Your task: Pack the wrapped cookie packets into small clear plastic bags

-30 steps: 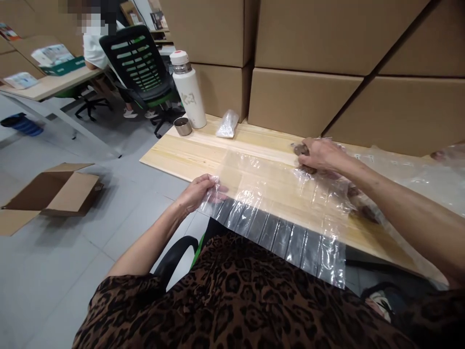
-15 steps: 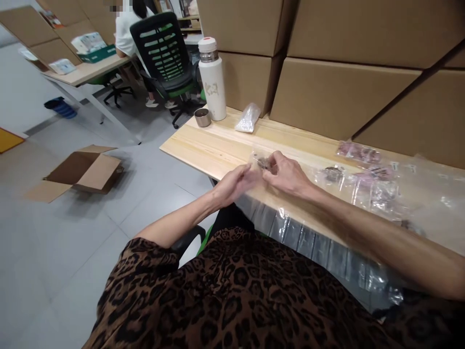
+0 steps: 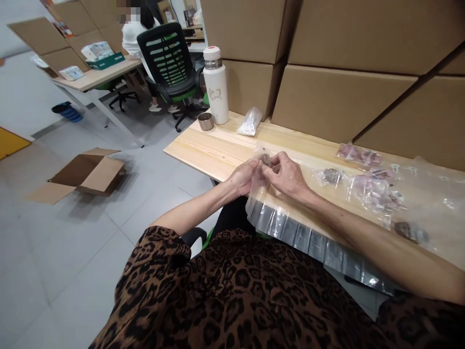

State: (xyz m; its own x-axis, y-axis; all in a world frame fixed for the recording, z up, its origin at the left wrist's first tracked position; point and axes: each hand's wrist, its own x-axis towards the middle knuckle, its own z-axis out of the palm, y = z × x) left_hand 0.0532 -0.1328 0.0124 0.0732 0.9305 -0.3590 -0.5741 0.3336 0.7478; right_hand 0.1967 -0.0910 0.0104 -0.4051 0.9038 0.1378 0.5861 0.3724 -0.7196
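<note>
Fingers (image 3: 271, 164) of right hand (image 3: 286, 175) and left hand (image 3: 247, 177) pinched together on small dark metal piece (image 3: 267, 160), held just above pale wooden surface (image 3: 218, 148). Clear plastic sheet (image 3: 290, 223) drapes over near edge. White flask (image 3: 216, 85) well apart, beside steel cup (image 3: 206, 121).

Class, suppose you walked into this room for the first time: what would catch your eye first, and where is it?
First, the two hands meeting at the near edge of the wooden table: the left hand and right hand pinch a small packet between them, over a clear plastic sheet that hangs off the table. Behind rises a wall of cardboard boxes, with a white flask at the table's far left corner.
</note>
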